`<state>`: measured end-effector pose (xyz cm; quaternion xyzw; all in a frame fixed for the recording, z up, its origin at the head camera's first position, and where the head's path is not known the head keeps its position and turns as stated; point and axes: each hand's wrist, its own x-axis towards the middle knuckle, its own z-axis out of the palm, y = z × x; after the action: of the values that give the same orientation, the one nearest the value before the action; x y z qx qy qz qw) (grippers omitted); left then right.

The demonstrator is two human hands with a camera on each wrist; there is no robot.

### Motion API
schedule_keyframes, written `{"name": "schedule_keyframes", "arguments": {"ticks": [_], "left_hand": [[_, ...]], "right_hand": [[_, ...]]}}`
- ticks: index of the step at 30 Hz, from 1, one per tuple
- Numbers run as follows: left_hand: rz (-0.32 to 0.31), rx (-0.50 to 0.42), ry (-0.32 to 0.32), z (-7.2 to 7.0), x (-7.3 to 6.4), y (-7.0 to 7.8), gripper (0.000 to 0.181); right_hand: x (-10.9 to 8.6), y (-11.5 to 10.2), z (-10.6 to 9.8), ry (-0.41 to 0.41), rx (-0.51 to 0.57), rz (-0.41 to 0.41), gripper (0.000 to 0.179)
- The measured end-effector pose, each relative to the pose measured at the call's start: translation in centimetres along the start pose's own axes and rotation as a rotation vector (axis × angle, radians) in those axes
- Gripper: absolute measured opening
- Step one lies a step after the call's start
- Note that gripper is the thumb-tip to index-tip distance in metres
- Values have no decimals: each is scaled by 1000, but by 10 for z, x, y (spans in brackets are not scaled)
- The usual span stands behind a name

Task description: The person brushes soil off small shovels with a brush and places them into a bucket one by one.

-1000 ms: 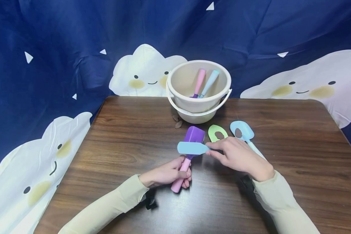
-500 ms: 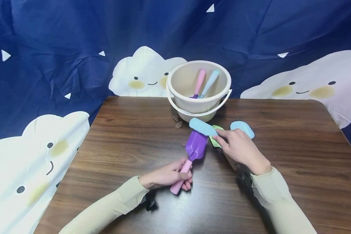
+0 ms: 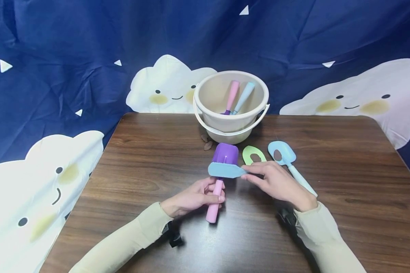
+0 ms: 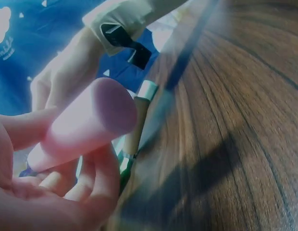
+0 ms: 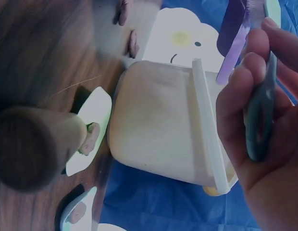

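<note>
My left hand (image 3: 194, 197) grips the pink handle of a toy shovel (image 3: 225, 153) with a purple blade, held over the table; in the left wrist view the pink handle (image 4: 86, 122) lies across the fingers. Between thumb and fingers, my right hand (image 3: 276, 182) pinches a light blue brush (image 3: 225, 170), which lies across the lower part of the purple blade in the head view. Up close in the right wrist view, the brush's looped handle (image 5: 261, 110) runs into the palm and its bristles (image 5: 256, 10) show beside the purple blade (image 5: 234, 36).
A cream bucket (image 3: 232, 123) stands at the table's back, with a pink handle (image 3: 232, 94) and a blue handle (image 3: 244, 96) inside. A green shovel (image 3: 247, 152) and a blue shovel (image 3: 287, 151) lie nearby, bearing brown clumps. More brown lumps (image 3: 208, 145) lie by the bucket.
The brush moves from the lower blade up to its far end, then back toward the handle. The left hand now holds the shovel more upright in view, its blade shifted slightly up.
</note>
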<state>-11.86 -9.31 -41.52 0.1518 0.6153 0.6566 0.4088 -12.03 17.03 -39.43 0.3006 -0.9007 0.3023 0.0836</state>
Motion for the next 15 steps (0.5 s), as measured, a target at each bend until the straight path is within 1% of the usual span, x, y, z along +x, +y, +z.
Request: {"name": "schedule_keyframes", "arguments": {"ticks": [4,7,11,15], "left_hand": [[26,10,12,-1,0,-1,38],[36,38,20,-2,-1,-3,38],[33,93,5,-1,-1,-6,35],[32,125,-7,1,-1,-9,30]], "right_hand": [[-1,6,1,-8,23,41,30],[0,10,-1,-2,31,97,28],[2,15,-6,35,-18,181,28],[5,14,-10,51,-80,251,35]]}}
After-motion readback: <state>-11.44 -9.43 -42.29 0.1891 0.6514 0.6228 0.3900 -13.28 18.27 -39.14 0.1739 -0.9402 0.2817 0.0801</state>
